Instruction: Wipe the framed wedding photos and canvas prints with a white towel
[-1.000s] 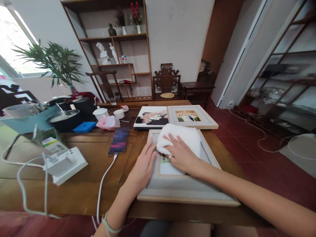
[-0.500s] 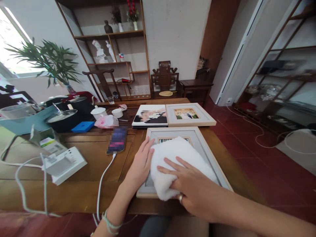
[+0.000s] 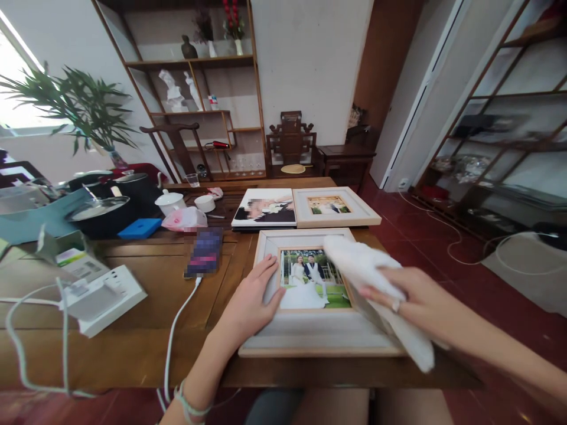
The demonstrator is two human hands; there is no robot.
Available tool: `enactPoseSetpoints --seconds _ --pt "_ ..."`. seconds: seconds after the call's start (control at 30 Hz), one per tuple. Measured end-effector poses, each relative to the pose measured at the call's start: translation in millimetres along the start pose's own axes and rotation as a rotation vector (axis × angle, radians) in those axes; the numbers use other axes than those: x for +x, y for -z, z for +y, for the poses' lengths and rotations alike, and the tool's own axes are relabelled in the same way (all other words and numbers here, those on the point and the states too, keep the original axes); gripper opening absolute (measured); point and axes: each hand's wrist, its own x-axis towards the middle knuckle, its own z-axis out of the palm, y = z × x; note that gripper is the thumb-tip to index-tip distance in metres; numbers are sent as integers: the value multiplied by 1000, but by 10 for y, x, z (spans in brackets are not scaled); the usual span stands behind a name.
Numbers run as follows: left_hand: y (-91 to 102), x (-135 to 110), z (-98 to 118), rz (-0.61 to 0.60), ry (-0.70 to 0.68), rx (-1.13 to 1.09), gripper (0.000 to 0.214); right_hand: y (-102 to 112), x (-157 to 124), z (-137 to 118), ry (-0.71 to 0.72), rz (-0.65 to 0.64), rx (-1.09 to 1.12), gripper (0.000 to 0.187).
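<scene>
A picture frame (image 3: 305, 330) with a wide pale border lies flat at the table's front edge. Inside it a photo (image 3: 310, 283) of two people seated outdoors is in plain sight. My left hand (image 3: 254, 298) rests on the frame's left side, fingers stretched out and thumb near the photo's lower left corner. Over the right side of the frame, my right hand (image 3: 398, 289) grips a white cloth (image 3: 363, 260), which hangs down past the frame's right edge and is slightly blurred. A ring shows on that hand.
Behind lie a second framed photo (image 3: 336, 218) and a white-edged picture (image 3: 266, 209). To the left are a phone (image 3: 204, 254) on a white cable, a white power strip (image 3: 104, 301), a blue box (image 3: 139, 228), a pink packet (image 3: 185, 218) and a dark pan (image 3: 100, 215).
My right hand has gathered up the cloth and swept it rightward, uncovering the photo. My left hand stays on the frame's left side, its thumb now spread over the border. The view has shifted slightly.
</scene>
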Motion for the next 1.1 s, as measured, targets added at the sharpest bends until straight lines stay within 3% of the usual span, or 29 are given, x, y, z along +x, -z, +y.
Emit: enactPoseSetpoints --seconds 0.07,0.13,0.2,0.27,0.37,0.43,0.5,0.7,1.1 --pt "16 -9 14 -14 11 12 49 41 186 48 -68 296 46 15" --pt "22 -15 15 -22 17 8 48 51 382 84 -40 595 -54 14" --pt "18 -18 4 -26 15 -1 46 15 600 86 76 697 -211 15" --pt "10 -16 -9 -21 11 -15 46 -74 845 42 261 586 -311 24" --pt "3 -4 -16 -3 13 -41 44 -278 1213 -90 544 270 -402 36" --pt "5 7 -9 7 17 -57 42 -417 1393 -183 648 86 -453 38" --pt "10 16 0 12 11 -71 39 -525 1488 -250 688 -9 -479 37" --pt "6 22 -13 -1 10 -51 39 -570 1415 -238 612 -59 -527 39" --pt "-20 -12 -46 -4 -3 -42 42 -77 926 366 285 -68 -631 35"
